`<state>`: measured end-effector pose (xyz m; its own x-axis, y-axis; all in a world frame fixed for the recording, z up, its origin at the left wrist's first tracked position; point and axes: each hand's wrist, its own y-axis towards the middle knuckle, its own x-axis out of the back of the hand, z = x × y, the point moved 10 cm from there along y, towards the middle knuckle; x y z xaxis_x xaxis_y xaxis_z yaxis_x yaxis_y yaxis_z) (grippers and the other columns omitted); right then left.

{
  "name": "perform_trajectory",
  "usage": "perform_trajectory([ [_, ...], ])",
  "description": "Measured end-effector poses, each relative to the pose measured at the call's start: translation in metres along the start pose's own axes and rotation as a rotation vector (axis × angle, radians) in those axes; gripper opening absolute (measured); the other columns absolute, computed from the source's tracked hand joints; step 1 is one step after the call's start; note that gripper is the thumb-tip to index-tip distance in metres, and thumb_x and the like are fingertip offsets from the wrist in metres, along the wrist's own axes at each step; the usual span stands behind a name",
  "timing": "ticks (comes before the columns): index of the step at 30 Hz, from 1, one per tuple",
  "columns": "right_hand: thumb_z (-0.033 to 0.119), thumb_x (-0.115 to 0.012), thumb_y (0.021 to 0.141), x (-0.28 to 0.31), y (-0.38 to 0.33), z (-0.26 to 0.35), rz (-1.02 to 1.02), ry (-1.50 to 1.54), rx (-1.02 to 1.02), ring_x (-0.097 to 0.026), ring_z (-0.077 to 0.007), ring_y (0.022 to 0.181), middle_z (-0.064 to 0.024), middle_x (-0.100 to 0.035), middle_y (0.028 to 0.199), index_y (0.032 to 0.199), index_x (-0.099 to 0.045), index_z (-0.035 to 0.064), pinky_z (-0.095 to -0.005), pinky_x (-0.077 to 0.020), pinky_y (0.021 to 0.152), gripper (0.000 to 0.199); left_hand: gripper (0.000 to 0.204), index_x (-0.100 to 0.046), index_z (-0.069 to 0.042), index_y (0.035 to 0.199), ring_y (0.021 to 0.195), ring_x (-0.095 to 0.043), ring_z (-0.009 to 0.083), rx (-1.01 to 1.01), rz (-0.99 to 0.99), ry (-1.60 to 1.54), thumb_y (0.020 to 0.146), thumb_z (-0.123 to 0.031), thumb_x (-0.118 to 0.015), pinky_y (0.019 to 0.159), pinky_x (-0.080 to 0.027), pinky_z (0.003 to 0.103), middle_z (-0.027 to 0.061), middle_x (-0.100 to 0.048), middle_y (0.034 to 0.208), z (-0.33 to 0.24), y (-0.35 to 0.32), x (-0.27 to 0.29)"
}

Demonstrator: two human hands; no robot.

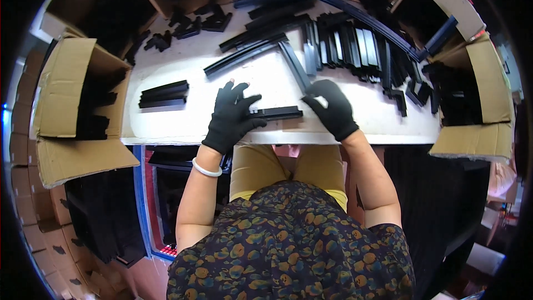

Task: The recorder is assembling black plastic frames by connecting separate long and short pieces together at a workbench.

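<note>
Both my hands wear black gloves over a white table (183, 128). My left hand (231, 115) grips the left end of a short black flat strip (277, 113) lying near the table's front edge. My right hand (331, 108) rests at the strip's right end, its fingertips pinched on the lower end of a long black bar (294, 65) that runs diagonally away. A white bangle (206, 169) circles my left wrist.
A small stack of black strips (164, 94) lies to the left. Long black rails (250, 50) and a row of several short black pieces (355, 47) fill the table's back. Open cardboard boxes (66, 89) of black parts flank both sides (477, 105).
</note>
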<state>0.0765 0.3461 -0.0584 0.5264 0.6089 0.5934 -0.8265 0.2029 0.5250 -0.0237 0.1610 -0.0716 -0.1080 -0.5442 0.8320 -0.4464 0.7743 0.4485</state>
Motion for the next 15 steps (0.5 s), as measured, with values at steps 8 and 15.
perform_trajectory([
  [8, 0.012, -0.068, 0.085, -0.011, -0.015, -0.004, 0.013, 0.152, -0.154, -0.062, -0.0193, 0.076, -0.0093, -0.063, 0.087, 0.097, -0.065, 0.0030, -0.0294, -0.0498, 0.070, 0.015, 0.045, -0.056, -0.008, 0.125, 0.107, -0.052, 0.0355, 0.304, -0.013, 0.230, 0.086, -0.030, -0.062, 0.094, -0.042, 0.043, 0.0172, -0.058, 0.112, 0.131, 0.025, -0.008],
  [15, 0.009, -0.066, 0.087, 0.024, -0.049, -0.020, -0.076, 0.088, -0.275, -0.063, -0.0165, 0.080, -0.0075, -0.064, 0.090, 0.103, -0.064, 0.0023, -0.0277, -0.0494, 0.073, 0.018, 0.019, -0.062, -0.004, 0.104, 0.084, -0.056, 0.0336, 0.259, -0.506, 0.078, 0.086, -0.010, -0.059, 0.079, -0.045, 0.042, 0.0143, -0.061, 0.088, 0.060, 0.007, 0.059],
])
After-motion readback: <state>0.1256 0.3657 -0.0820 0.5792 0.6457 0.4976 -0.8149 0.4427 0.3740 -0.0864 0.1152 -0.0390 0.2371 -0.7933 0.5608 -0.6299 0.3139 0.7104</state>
